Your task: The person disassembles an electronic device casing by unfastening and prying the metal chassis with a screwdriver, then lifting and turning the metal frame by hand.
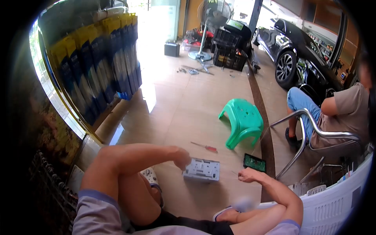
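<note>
A silver metal box (201, 170) with slots and holes in its top stands on the tiled floor between my feet. My left hand (181, 158) is at the box's left edge, its fingers curled and partly hidden, so what it holds is unclear. Off to the right of the box, my right hand (246, 176) is closed in a pinch, with a thin object too small to name sticking out to the left. A green circuit board in a black frame (254, 163) lies just beyond my right hand. Behind the box lies a screwdriver (210, 149) with a red handle.
A green plastic stool (243, 119) stands ahead. At right a person (344, 109) sits on a metal-framed chair (333, 134), near a black car (301, 55). A fan (203, 39), black crates (229, 58) and scattered tools are farther back. Hanging packages (98, 62) line the left.
</note>
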Available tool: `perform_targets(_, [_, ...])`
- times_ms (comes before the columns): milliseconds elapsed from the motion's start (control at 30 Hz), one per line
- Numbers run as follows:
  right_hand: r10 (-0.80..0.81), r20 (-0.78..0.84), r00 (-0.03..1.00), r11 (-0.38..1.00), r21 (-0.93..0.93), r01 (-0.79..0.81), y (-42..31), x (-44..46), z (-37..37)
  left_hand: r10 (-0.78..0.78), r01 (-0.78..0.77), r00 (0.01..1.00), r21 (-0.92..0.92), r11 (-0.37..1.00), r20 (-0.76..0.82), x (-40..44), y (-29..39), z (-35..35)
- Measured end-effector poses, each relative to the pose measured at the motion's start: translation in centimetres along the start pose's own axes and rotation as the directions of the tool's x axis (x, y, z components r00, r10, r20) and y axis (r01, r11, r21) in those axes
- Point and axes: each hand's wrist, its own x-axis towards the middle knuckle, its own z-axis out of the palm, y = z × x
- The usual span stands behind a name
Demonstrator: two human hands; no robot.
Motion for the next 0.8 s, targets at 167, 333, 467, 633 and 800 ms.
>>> perform_targets(167, [-0.084, -0.15, 0.985, 0.996, 0.011, 0.087, -0.9, 0.6, 0.2, -0.054, 0.053, 0.998, 0.035, 0.998, 0.028, 0.3, -0.4, -0.3])
perform_targets(333, [-0.075, -0.139, 0.987, 0.983, 0.156, 0.097, -3.9, -1.8, 0.9, -0.088, 0.088, 0.996, -0.006, 0.996, 0.013, -0.6, 0.2, -1.0])
perform_targets(467, [-0.046, -0.171, 0.984, 0.987, 0.145, 0.071, -5.1, -1.3, -0.3, -0.12, 0.123, 0.992, -0.082, 0.989, 0.038, -2.3, 1.2, -2.9])
perform_targets(633, [-0.01, -0.152, 0.988, 0.995, 0.092, 0.025, -5.6, -0.8, 1.5, -0.164, 0.168, 0.985, -0.087, 0.982, 0.054, -2.8, 2.0, -3.9])
perform_targets(800, [-0.01, -0.318, 0.948, 0.988, 0.142, 0.058, -6.5, -0.7, 0.9, -0.177, 0.179, 0.984, -0.13, 0.975, 0.031, -2.8, 1.9, -4.0])
